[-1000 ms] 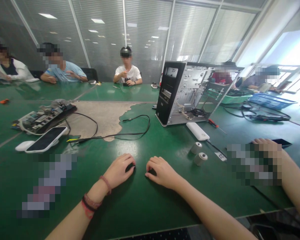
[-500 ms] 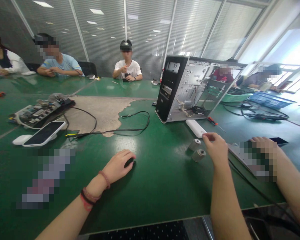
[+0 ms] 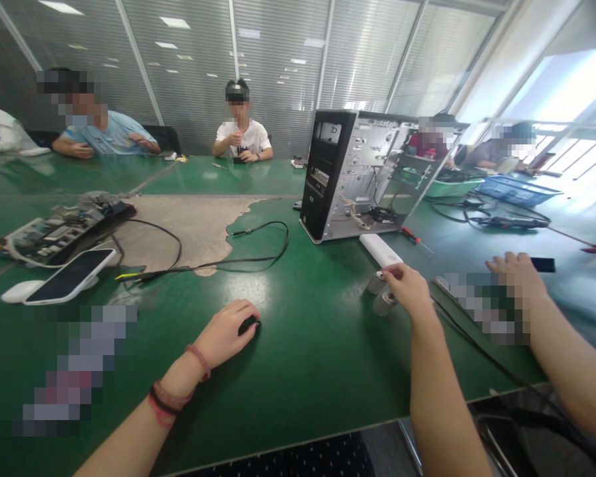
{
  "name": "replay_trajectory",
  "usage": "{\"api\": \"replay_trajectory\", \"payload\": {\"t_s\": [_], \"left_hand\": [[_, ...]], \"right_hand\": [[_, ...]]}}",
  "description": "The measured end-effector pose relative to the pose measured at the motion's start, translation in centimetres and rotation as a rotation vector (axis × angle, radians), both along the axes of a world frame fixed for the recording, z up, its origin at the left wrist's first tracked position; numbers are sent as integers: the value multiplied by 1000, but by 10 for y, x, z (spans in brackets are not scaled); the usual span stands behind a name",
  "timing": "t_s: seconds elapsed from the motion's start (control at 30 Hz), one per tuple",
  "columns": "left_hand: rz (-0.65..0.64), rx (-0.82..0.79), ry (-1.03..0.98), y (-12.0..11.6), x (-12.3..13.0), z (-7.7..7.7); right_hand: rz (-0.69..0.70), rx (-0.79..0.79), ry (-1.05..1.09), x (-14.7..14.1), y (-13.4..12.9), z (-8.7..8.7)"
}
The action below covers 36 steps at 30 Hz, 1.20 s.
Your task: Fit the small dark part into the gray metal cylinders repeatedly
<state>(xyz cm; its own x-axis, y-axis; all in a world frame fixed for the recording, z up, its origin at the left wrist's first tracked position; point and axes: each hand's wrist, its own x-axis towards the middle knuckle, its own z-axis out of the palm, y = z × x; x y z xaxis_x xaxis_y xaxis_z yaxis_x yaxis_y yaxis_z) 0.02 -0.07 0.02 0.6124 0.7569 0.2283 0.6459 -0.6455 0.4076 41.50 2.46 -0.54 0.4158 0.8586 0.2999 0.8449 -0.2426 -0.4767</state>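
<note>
My left hand (image 3: 232,329) rests on the green table, its fingers curled round a small black rounded object (image 3: 247,324), mostly hidden by the palm. At the right, my right hand (image 3: 408,286) is closed, thumb and forefinger pinching at the top of a small silver-grey cylinder (image 3: 375,283). A second silver-grey cylinder (image 3: 383,305) stands beside it, just under my fingers. Behind them lies a white oblong block (image 3: 380,250), close to my fingertips.
An opened computer case (image 3: 350,175) stands behind the block, near a red-handled screwdriver (image 3: 410,234). Another person's hand (image 3: 519,275) is over a blurred flat item at right. Left are a phone (image 3: 72,275), a circuit board (image 3: 59,232) and a black cable (image 3: 258,260). Several people sit around.
My right hand has moved left from the white block's near end to the top of a grey cylinder. My left hand stays round the black object. The view has shifted slightly.
</note>
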Motion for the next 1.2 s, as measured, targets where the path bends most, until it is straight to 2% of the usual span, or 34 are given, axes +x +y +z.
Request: {"api": "replay_trajectory", "payload": {"t_s": [0.4,0.6,0.77,0.87,0.97,1.1,1.2], "left_hand": [[11,-8,0,0,2,3],[6,-1,-2,1,1,1],[4,8,-5,0,0,-1],[4,21,-4,0,-1,-2],[3,33,2,0,-1,-3],[-2,47,-2,-1,-1,-2],[1,45,-4,-1,-1,-1]], "right_hand": [[-5,-12,19,2,6,-9],[121,-22,73,9,2,-1],[217,103,164,15,-21,-2],[205,202,269,10,-41,-12],[267,215,362,-3,-58,-24],[300,204,292,-16,-68,-35],[264,279,287,-20,-71,-39]]}}
